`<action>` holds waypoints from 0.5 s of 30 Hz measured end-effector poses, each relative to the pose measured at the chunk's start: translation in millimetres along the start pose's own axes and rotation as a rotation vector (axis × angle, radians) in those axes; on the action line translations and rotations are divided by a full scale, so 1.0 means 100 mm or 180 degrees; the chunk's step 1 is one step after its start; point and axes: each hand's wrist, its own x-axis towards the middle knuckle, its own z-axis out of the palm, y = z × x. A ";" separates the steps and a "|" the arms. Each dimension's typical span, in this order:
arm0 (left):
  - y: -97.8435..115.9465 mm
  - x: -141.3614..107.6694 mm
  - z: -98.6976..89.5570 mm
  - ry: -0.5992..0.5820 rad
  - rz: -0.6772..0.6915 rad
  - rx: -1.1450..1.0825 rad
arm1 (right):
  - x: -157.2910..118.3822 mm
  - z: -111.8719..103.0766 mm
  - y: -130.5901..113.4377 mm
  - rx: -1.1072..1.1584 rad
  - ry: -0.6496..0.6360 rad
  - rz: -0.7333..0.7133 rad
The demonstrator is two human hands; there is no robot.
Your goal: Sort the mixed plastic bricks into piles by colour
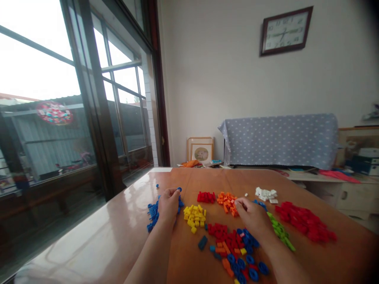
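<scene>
Plastic building bricks lie in colour groups on a glossy wooden table point(124, 232), seen from the person's head. The left hand point(169, 205) rests on the blue bricks point(152, 215) at the left of the array, its fingers point(174, 192) curled downward in a narrow hold; a small blue piece sits at the fingertips, but a firm grip cannot be confirmed. The right hand point(251, 215) lies right of centre, its fingers point(240, 204) drawn narrowly together just beside the orange bricks point(227, 203); whether they hold anything is hidden. Yellow bricks point(194, 217) lie between the hands, with a short row of red bricks point(206, 197) farther away. Nearer, a mixed heap of red, orange and blue bricks point(220, 236) includes round blue pieces point(253, 274). To the right lie green bricks point(280, 232), a larger red pile point(304, 221) and, farther off, white bricks point(265, 194). Beyond the table, a polka-dot cloth point(278, 140) hangs below a wall clock point(286, 30), and a framed picture point(201, 152) stands at the wall's foot beside a window point(118, 86).
</scene>
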 end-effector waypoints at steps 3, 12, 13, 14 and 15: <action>0.02 0.06 -0.26 0.0040 0.0134 0.1235 | 0.01 0.02 0.05 -0.0008 0.0019 -0.0012; 0.04 0.05 -0.61 -0.0392 0.0700 0.3662 | 0.05 0.04 0.10 0.0075 -0.0012 0.0052; 0.03 0.03 -0.61 -0.0422 0.0781 0.3738 | 0.06 0.04 0.11 0.0079 -0.0017 0.0050; 0.02 0.02 -0.60 -0.0443 0.0844 0.3801 | 0.06 0.04 0.11 0.0085 -0.0020 0.0056; 0.01 0.01 -0.59 -0.0464 0.0881 0.3850 | 0.06 0.03 0.11 0.0094 -0.0027 0.0068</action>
